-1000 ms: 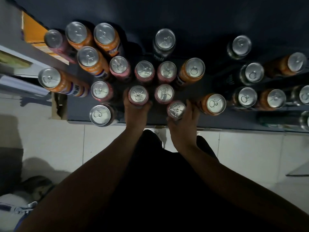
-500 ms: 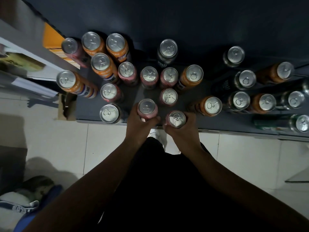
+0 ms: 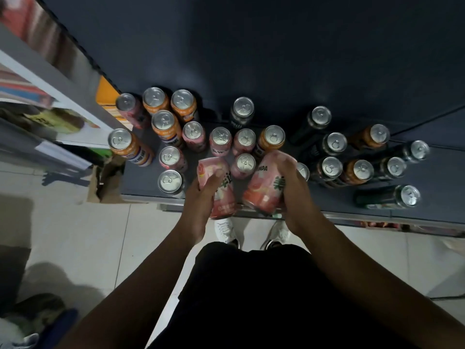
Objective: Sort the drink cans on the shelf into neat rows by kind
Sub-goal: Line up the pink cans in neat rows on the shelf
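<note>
Holding two tilted cans over the front edge of the shelf (image 3: pixel 332 200), your left hand (image 3: pixel 201 200) grips one pink can (image 3: pixel 224 201) and your right hand (image 3: pixel 295 197) grips a second pink can (image 3: pixel 264 187), just beside it. Behind them, standing pink cans (image 3: pixel 220 140), orange cans (image 3: pixel 164 125) and black cans (image 3: pixel 332 145) sit upright, mixed.

The dark grey shelf (image 3: pixel 334 199) is smooth and matt; the round silver metal can lids (image 3: pixel 169 180) on it have a satin sheen. At its front edge two pink printed metal cans (image 3: pixel 261 190) shine softly, below it pale floor tiles (image 3: pixel 88 235) are glossy, and at its left end a brown cardboard box (image 3: pixel 108 182) is matt.
</note>
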